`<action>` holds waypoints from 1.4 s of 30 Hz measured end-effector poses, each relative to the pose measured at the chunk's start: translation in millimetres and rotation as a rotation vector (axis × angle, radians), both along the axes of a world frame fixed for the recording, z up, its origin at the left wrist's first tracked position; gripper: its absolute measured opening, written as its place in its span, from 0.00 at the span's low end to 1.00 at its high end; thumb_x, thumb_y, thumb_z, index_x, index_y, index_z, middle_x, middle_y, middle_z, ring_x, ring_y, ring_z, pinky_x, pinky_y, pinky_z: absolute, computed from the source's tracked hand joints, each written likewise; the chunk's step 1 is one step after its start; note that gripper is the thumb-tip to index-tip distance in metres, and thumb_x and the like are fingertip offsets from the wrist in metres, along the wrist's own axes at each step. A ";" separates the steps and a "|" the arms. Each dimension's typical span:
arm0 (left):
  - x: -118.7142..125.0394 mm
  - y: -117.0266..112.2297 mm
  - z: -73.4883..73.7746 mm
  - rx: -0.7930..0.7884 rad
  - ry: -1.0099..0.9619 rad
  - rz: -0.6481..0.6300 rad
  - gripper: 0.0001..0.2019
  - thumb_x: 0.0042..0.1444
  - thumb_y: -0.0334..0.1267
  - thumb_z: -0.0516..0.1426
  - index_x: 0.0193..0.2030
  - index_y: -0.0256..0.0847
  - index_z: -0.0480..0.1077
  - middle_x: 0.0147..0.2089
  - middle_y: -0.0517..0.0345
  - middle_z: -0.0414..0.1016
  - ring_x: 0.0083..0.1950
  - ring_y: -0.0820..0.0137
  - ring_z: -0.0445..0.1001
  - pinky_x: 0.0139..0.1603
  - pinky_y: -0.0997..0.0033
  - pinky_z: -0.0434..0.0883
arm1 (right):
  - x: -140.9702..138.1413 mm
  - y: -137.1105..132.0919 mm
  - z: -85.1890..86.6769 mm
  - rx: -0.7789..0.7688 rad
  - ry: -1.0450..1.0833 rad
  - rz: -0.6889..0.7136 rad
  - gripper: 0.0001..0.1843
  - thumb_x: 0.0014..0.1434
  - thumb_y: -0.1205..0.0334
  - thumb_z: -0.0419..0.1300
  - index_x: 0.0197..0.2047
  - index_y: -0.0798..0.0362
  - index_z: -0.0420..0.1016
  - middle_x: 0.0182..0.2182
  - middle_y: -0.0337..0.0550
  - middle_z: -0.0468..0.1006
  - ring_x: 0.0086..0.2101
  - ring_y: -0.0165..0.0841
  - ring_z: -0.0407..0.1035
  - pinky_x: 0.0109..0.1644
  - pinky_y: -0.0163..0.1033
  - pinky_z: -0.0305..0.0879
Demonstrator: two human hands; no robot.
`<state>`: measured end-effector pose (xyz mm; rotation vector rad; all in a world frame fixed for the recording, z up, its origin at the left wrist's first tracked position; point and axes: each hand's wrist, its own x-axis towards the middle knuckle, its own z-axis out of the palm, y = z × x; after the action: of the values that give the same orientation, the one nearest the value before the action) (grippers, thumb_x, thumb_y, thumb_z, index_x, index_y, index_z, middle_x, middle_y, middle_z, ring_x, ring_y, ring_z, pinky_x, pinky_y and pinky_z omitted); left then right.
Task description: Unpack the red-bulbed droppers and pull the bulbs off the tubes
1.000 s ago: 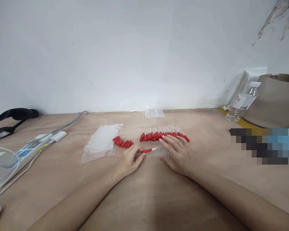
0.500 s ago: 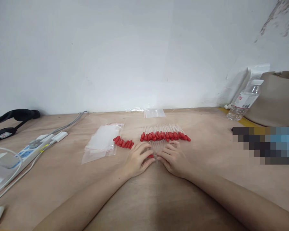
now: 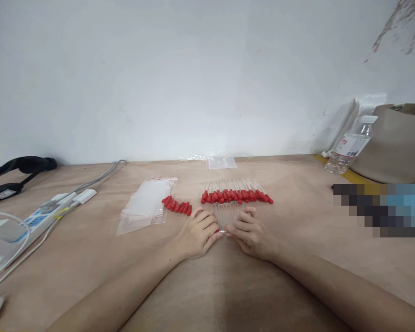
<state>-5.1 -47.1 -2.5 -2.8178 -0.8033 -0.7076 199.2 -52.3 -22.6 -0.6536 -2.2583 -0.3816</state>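
Observation:
My left hand is closed, pinching a small red rubber bulb that is mostly covered by the fingers. From it a thin clear dropper tube runs across to my right hand, whose fingers are closed on its other end. Just beyond the hands lies a row of clear tubes side by side. Behind them is a dense row of droppers, red bulbs towards me and pale tubes pointing to the wall. Several loose red bulbs lie beyond my left hand.
Clear zip bags are stacked left of the bulbs, and another bag lies by the wall. A power strip with cables and a black strap-like object are far left. A bottle leans by a beige container at right.
Both hands have drawn slightly towards me, and the fingers have closed in. The clear tube now shows between them, its red bulb mostly hidden in the left fingers.

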 end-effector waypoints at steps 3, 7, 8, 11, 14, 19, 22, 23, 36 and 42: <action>-0.3 -1.1 0.6 -0.003 0.011 -0.021 0.11 0.59 0.36 0.47 0.30 0.38 0.66 0.32 0.55 0.70 0.40 0.67 0.64 0.49 0.60 0.58 | 1.8 -0.4 -0.5 0.051 -0.041 0.026 0.10 0.60 0.68 0.49 0.34 0.55 0.71 0.20 0.36 0.65 0.27 0.28 0.54 0.39 0.40 0.49; -1.4 -1.8 3.0 -0.018 0.016 -0.030 0.12 0.59 0.36 0.45 0.29 0.39 0.66 0.31 0.55 0.69 0.39 0.68 0.64 0.49 0.60 0.58 | 6.1 0.3 -2.5 0.059 -0.094 0.043 0.11 0.60 0.69 0.47 0.38 0.53 0.70 0.21 0.36 0.66 0.28 0.27 0.56 0.41 0.40 0.52; -1.8 -1.9 3.6 -0.024 0.021 -0.030 0.13 0.59 0.36 0.44 0.29 0.39 0.66 0.31 0.55 0.69 0.39 0.68 0.64 0.49 0.60 0.58 | 7.3 0.4 -2.7 0.061 -0.107 0.049 0.12 0.60 0.69 0.47 0.39 0.53 0.70 0.22 0.36 0.67 0.29 0.27 0.57 0.42 0.40 0.52; -3.2 -2.0 4.3 -0.041 0.036 -0.034 0.14 0.60 0.36 0.43 0.29 0.39 0.66 0.30 0.55 0.69 0.38 0.68 0.63 0.50 0.60 0.57 | 10.4 0.2 -1.5 0.094 -0.118 0.075 0.13 0.60 0.70 0.47 0.44 0.52 0.68 0.23 0.36 0.68 0.30 0.28 0.59 0.43 0.40 0.53; -4.5 -3.4 3.2 -0.054 0.045 -0.037 0.13 0.60 0.35 0.43 0.30 0.38 0.66 0.31 0.55 0.68 0.39 0.68 0.63 0.51 0.59 0.57 | 12.0 -1.5 1.2 0.138 -0.100 0.109 0.14 0.60 0.71 0.48 0.46 0.51 0.68 0.23 0.36 0.70 0.31 0.28 0.61 0.44 0.41 0.53; -11.2 -8.1 0.7 -0.066 0.022 -0.049 0.13 0.59 0.35 0.43 0.31 0.39 0.65 0.31 0.55 0.68 0.38 0.68 0.63 0.50 0.60 0.58 | 17.9 -3.3 4.1 0.105 -0.074 0.139 0.16 0.61 0.70 0.47 0.49 0.47 0.67 0.25 0.35 0.71 0.32 0.28 0.62 0.44 0.41 0.55; -20.4 -6.4 1.7 -0.096 -0.048 0.033 0.14 0.60 0.35 0.41 0.29 0.39 0.64 0.29 0.55 0.67 0.36 0.68 0.63 0.45 0.61 0.60 | 27.1 2.3 3.0 0.072 0.044 0.070 0.17 0.59 0.70 0.48 0.50 0.48 0.67 0.25 0.37 0.70 0.32 0.29 0.61 0.42 0.40 0.56; -23.5 -4.4 3.0 -0.104 -0.093 0.087 0.15 0.60 0.35 0.41 0.29 0.39 0.64 0.29 0.55 0.67 0.35 0.68 0.63 0.43 0.63 0.61 | 30.0 5.4 2.1 0.057 0.105 0.019 0.17 0.58 0.69 0.50 0.49 0.47 0.67 0.25 0.37 0.71 0.31 0.29 0.61 0.41 0.40 0.56; -55.0 41.1 22.8 -0.075 -0.275 0.561 0.11 0.56 0.33 0.48 0.45 0.40 0.65 0.37 0.55 0.62 0.37 0.69 0.67 0.40 0.69 0.66 | 12.2 17.3 -2.5 -0.145 0.162 -0.357 0.08 0.54 0.70 0.51 0.32 0.55 0.71 0.24 0.39 0.72 0.29 0.30 0.62 0.42 0.40 0.48; -58.8 42.1 9.3 -0.026 -0.122 0.500 0.06 0.57 0.33 0.48 0.35 0.39 0.65 0.35 0.55 0.65 0.38 0.67 0.66 0.39 0.68 0.66 | 8.2 16.5 -1.2 -0.164 0.084 -0.358 0.09 0.55 0.69 0.50 0.31 0.54 0.71 0.24 0.39 0.71 0.29 0.30 0.61 0.44 0.41 0.47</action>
<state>-63.9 -5.0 6.8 -2.4448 -1.4695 -0.7837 207.4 -35.8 -23.8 -1.1446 -2.1060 -0.3350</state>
